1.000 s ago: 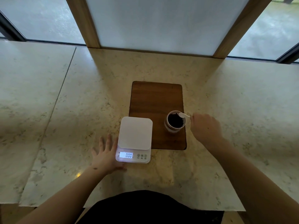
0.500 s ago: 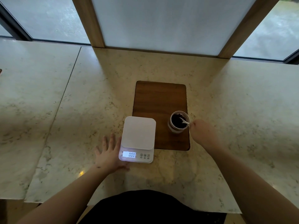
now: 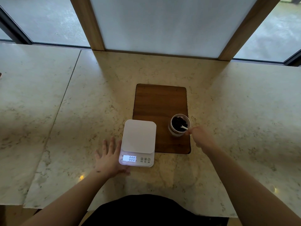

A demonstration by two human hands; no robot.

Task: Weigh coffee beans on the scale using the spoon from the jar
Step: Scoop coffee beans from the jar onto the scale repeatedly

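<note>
Two bare forearms reach in from the near edge of a pale marble counter (image 3: 68, 121). The left hand (image 3: 108, 158) lies flat, palm down, on the stone just beside the left edge of the white scale (image 3: 138, 142), fingers spread apart and pointing away from the body, the thumb angled toward the scale's near left corner and holding nothing. The right hand (image 3: 201, 138) reaches forward and inward to the right side of the jar (image 3: 180, 125), its fingers bunched together and pinched on the outer end of the white spoon (image 3: 184, 127). The spoon's long axis runs slantwise: its handle end sits at the jar's near right rim by the fingertips, and it points up and to the left into the jar, where its bowl end is sunk among the dark coffee beans (image 3: 178, 122) and cannot be made out. The jar is a small clear glass one, standing upright and open on the near right part of a dark wooden board (image 3: 159, 103) set into the counter. The scale sits to the left of the jar, its far right corner overlapping the board's near left edge; its platform is bare and its lit display reads 0.00, with three round buttons beside it.
</note>
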